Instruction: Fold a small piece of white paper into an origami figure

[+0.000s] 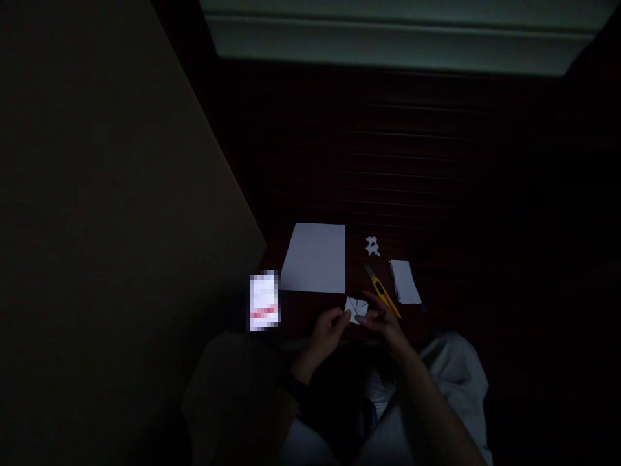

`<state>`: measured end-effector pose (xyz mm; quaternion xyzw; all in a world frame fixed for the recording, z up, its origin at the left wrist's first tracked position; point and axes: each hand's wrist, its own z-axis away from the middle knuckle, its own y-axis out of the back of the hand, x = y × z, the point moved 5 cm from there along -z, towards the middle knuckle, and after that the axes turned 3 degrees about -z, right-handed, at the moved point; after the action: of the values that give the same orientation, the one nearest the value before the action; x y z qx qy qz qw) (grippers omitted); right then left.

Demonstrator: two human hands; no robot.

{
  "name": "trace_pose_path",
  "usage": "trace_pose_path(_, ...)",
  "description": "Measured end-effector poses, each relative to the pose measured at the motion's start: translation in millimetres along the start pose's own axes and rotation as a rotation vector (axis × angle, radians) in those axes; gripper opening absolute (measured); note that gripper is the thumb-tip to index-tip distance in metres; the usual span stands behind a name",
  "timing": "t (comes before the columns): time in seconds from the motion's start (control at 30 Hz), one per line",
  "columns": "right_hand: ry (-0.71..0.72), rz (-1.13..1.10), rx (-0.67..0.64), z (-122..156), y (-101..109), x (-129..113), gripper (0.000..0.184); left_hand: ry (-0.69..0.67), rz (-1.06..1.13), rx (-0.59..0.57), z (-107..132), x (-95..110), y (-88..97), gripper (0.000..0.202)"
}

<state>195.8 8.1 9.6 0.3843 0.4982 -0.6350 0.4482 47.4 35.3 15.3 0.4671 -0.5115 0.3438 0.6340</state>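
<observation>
A small square of folded white paper (356,309) with dark crease lines is held between both hands, just over the near side of a dark table (310,312). My left hand (330,323) pinches its left edge between thumb and fingers. My right hand (383,321) grips the right side, thumb on the lower edge and a finger raised behind. Close beyond the right hand lies a yellow box cutter (385,296) with its blade out, pointing away. Past the folded paper, a large white sheet (317,259) rests flat.
Small white paper scraps (372,246) lie at the back right. A stack of white paper (405,282) sits right of the cutter. At the left edge a lit, blurred screen (264,301) glows. A wall (121,194) rises on the left; the room is dim.
</observation>
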Motion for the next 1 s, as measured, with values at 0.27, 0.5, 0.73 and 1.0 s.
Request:
trace_pose_path(0.27, -0.074, -0.014, -0.032, 1.9, -24.0, 27.1, 0.040, 0.089, 0.281, 0.172, 8.3, -4.8, -15.7, 0.036)
trace_pose_path(0.5, -0.069, -0.006, -0.057, 2.1, -23.8, 22.4, 0.035, 0.208, 0.443, 0.097, 10.1, -12.8, -20.3, 0.037)
trace_pose_path(0.73, -0.084, -0.098, -0.088, 2.0, -19.3, 26.5, 0.027, 0.303, 0.402, 0.015, 6.2, -16.4, -17.5, 0.044)
trace_pose_path(1.0, -0.143, -0.187, -0.101, 2.2, -16.4, 37.3, 0.023, 0.313, 0.359, -0.172, -0.2, -15.3, -17.6, 0.046)
